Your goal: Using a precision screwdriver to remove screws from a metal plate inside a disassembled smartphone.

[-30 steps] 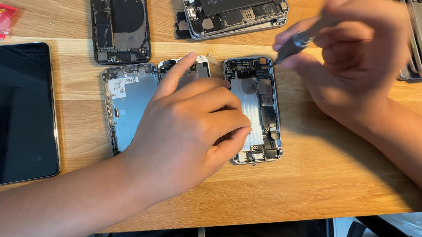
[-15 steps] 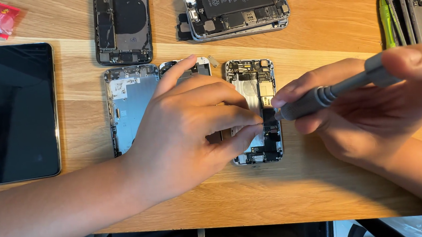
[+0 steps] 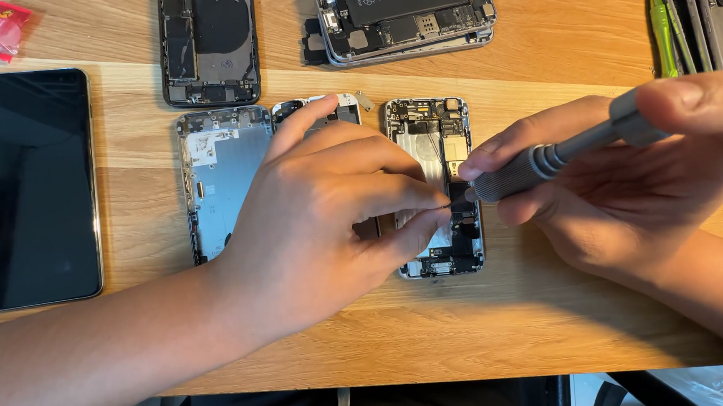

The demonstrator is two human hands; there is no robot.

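Phone shells crowd above (bare wood below).

Light wooden tabletop in bright, perhaps natural, light.

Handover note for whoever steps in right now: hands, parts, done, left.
Left hand: lies over the opened phone chassis, fingertips pinched at its middle; whether they hold anything is hidden.
Right hand: grips a grey precision screwdriver, tip down at the same spot.
Nearby: silver rear shell left of the chassis, black screen panel at far left, other opened phones along the far edge.
Done: chassis is open, internals exposed.
Left: work at the tip is not finished; screw state too small to tell.
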